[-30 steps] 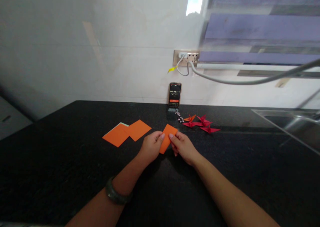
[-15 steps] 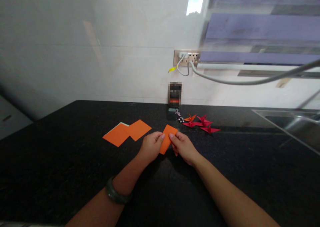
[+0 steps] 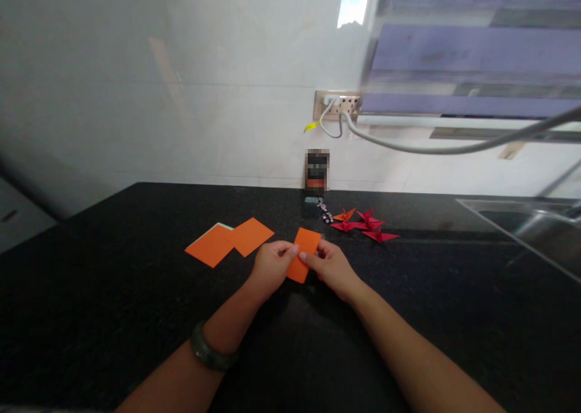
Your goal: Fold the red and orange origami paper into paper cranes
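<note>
A folded orange sheet of origami paper (image 3: 307,241) is held up between my two hands, just above the dark counter. My left hand (image 3: 271,266) pinches its left edge, thumb on top. From the other side my right hand (image 3: 333,269) grips it, with the thumb laid across the paper's middle and the fingers partly hidden behind. Left of my hands lie flat orange paper squares (image 3: 251,236), overlapping, with a pale green edge showing beneath. Several folded paper cranes (image 3: 380,236), red and orange, stand to the right beyond my right hand.
A phone-like blurred object (image 3: 317,172) leans on the wall at the back of the black counter (image 3: 136,316), with a patterned strap (image 3: 325,212) before it. A sink (image 3: 526,219) is at the right. A grey cable (image 3: 422,151) runs from the wall socket (image 3: 337,105).
My right thumb has slid left and down to the middle of the orange paper. The paper has turned slightly, and my left hand keeps its pinch.
</note>
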Demonstrator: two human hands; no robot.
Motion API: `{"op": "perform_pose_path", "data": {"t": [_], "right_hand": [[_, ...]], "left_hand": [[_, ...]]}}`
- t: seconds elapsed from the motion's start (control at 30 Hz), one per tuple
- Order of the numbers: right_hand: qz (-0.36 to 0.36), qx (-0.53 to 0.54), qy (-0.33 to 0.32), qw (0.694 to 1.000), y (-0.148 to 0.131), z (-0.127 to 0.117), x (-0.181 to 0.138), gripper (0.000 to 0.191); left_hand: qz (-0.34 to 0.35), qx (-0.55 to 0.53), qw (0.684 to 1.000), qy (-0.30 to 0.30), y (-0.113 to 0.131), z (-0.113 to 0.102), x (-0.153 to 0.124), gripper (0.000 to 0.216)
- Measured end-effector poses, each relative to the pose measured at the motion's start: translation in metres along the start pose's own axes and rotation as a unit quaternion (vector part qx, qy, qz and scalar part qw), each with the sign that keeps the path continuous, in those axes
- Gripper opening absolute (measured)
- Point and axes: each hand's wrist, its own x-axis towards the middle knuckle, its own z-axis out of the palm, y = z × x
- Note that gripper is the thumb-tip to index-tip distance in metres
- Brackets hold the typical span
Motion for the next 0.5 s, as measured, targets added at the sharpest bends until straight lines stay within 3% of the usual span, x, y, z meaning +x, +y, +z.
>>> {"op": "perform_pose_path", "data": {"t": [0.23,0.4,0.5], "right_hand": [[0.017,-0.018,0.023,0.999,0.0041,-0.0001,0.0014,0.016],[0.002,-0.027,0.043,0.999,0.0077,-0.0058,0.0035,0.03],[0.004,-0.029,0.052,0.998,0.0069,-0.0063,0.0036,0.03]], "left_hand": [[0.012,0.014,0.999,0.028,-0.0014,0.0011,-0.0008,0.025],[0.012,0.025,0.998,0.055,-0.0025,-0.0011,-0.0003,0.028],[0.003,0.004,0.998,0.065,-0.0041,-0.0009,-0.0002,0.029]]}}
